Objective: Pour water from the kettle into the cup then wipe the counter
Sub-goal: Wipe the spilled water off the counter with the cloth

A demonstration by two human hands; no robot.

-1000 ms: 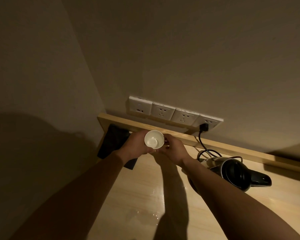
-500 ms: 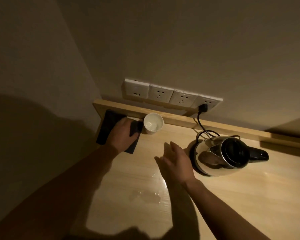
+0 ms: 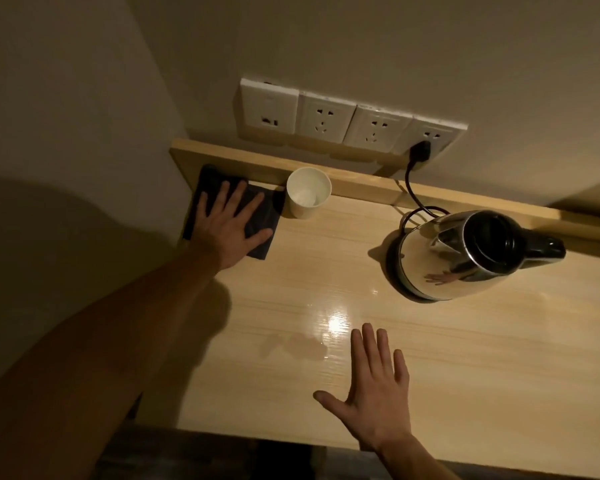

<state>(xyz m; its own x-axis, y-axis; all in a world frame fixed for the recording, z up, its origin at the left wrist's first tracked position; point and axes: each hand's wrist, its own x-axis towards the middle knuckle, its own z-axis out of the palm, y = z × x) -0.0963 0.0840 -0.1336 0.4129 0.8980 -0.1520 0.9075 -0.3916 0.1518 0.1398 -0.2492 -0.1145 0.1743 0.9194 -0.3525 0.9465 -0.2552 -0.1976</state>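
Note:
A white cup (image 3: pixel 308 197) stands upright at the back of the pale wooden counter (image 3: pixel 465 358), against the raised back ledge. Left of it lies a dark cloth (image 3: pixel 257 216). My left hand (image 3: pixel 227 223) rests flat on the cloth with its fingers spread. A steel kettle (image 3: pixel 440 261) with a black handle and an open top sits on its base at the right. My right hand (image 3: pixel 374 386) lies flat and empty near the front of the counter. A patch of water (image 3: pixel 295 344) glistens just left of its fingertips.
Several white wall sockets (image 3: pixel 347 119) line the wall above the ledge; the kettle's black cord (image 3: pixel 413 188) runs from a plug in the rightmost one. A wall closes off the counter's left side. The counter's front edge is near the bottom of the view.
Both hands held the cup, then set it down by the ledge. My left hand moved onto the cloth and spread flat. My right hand drew back toward the front edge.

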